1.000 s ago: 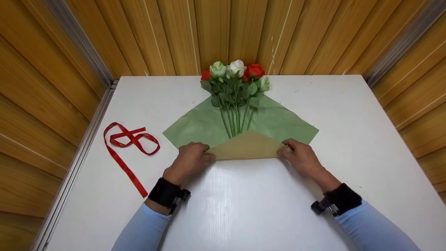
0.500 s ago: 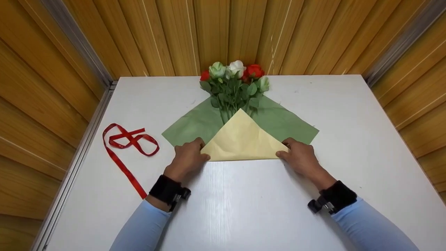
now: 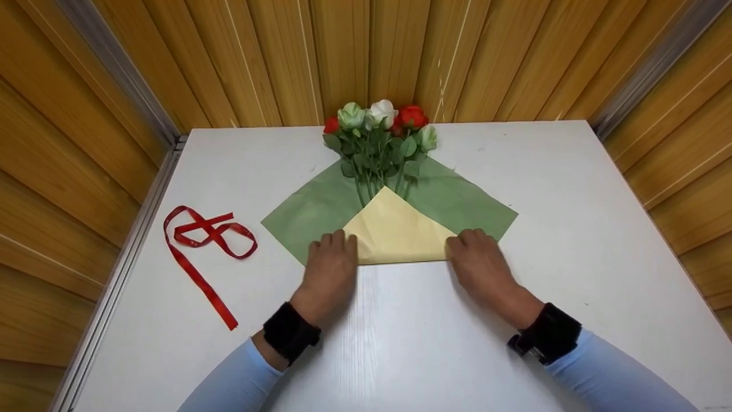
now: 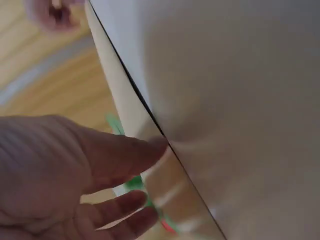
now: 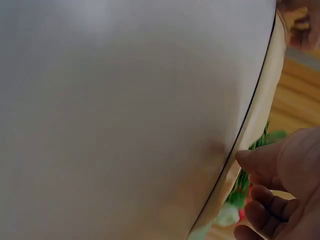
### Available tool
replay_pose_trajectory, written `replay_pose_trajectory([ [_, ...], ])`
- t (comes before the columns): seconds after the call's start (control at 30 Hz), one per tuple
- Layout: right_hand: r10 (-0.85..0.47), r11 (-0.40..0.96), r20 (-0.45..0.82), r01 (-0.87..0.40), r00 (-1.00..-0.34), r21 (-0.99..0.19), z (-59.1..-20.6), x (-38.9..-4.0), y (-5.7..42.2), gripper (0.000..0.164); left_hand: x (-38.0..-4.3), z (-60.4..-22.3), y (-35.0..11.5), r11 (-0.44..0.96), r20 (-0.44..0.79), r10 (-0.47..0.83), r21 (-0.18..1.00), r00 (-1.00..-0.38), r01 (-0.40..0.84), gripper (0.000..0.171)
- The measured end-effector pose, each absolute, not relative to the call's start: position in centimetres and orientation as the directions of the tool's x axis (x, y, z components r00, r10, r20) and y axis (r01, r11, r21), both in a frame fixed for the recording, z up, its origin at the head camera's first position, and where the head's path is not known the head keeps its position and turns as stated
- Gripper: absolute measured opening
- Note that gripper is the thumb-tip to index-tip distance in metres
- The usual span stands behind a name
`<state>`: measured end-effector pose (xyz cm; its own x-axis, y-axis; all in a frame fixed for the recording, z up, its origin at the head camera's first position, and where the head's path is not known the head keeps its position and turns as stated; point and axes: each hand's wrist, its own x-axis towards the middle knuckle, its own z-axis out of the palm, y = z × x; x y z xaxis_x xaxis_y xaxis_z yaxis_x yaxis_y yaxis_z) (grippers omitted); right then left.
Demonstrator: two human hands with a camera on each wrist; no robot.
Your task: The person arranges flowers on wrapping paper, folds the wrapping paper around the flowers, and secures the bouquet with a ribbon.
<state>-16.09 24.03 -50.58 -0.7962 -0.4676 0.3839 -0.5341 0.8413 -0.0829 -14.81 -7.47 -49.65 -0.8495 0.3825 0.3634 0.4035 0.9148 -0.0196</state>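
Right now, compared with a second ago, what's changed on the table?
The yellow flap has moved away from you, its tip nearer the flowers. The left hand and right hand have moved inward, closer together. The red ribbon, flowers and green paper stayed put.

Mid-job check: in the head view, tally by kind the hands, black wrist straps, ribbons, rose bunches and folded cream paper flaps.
Hands: 2, left hand and right hand
Black wrist straps: 2, left strap and right strap
Red ribbon: 1
Rose bunch: 1
Cream paper flap: 1
Total: 7
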Motion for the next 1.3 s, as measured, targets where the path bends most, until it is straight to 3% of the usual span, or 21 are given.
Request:
replay_pose_trajectory([
  [0.07, -0.566, 0.785, 0.39, -0.619, -0.727, -0.014, -50.9, -15.0, 21.8, 0.02, -13.3, -49.5, -5.7, 0.885, 0.292, 0.459, -0.07, -0.839, 0.46, 0.035],
  [0.17, -0.664, 0.731, 0.281, -0.68, -0.693, 0.049, -51.1, -13.2, 18.5, 0.041, -11.6, -49.5, -3.7, 0.867, 0.139, 0.497, -0.094, -0.856, 0.489, 0.048],
  [0.23, -0.693, 0.717, 0.176, -0.694, -0.699, 0.064, -51.1, -12.4, 17.0, 0.056, -11.1, -49.6, -3.0, 0.867, 0.071, 0.496, -0.093, -0.865, 0.49, 0.055],
  [0.33, -0.685, 0.728, 0.059, -0.685, -0.726, 0.034, -51.2, -11.7, 16.1, 0.065, -10.9, -49.7, -2.7, 0.864, 0.003, 0.498, -0.087, -0.867, 0.496, 0.064],
  [0.67, -0.641, 0.767, -0.035, -0.642, -0.766, 0.008, -51.1, -11.8, 15.5, 0.079, -11.2, -49.8, -4.0, 0.85, -0.025, 0.52, -0.079, -0.854, 0.52, 0.075],
  [0.8, -0.608, 0.793, -0.085, -0.608, -0.789, -0.036, -51.0, -11.7, 15.7, 0.081, -11.5, -49.9, -4.4, 0.874, -0.062, 0.485, 0.032, -0.872, 0.484, 0.082],
  [0.97, -0.547, 0.837, -0.056, -0.546, -0.836, -0.024, -50.7, -11.2, 17.2, 0.087, -11.7, -49.7, -4.5, 0.882, -0.138, 0.466, 0.156, -0.874, 0.445, 0.085],
  [1.3, -0.215, 0.976, -0.051, -0.213, -0.975, -0.041, -49.4, -11.5, 26.9, 0.095, -11.7, -49.3, -4.5, 0.88, -0.144, 0.465, 0.183, -0.873, 0.439, 0.087],
])
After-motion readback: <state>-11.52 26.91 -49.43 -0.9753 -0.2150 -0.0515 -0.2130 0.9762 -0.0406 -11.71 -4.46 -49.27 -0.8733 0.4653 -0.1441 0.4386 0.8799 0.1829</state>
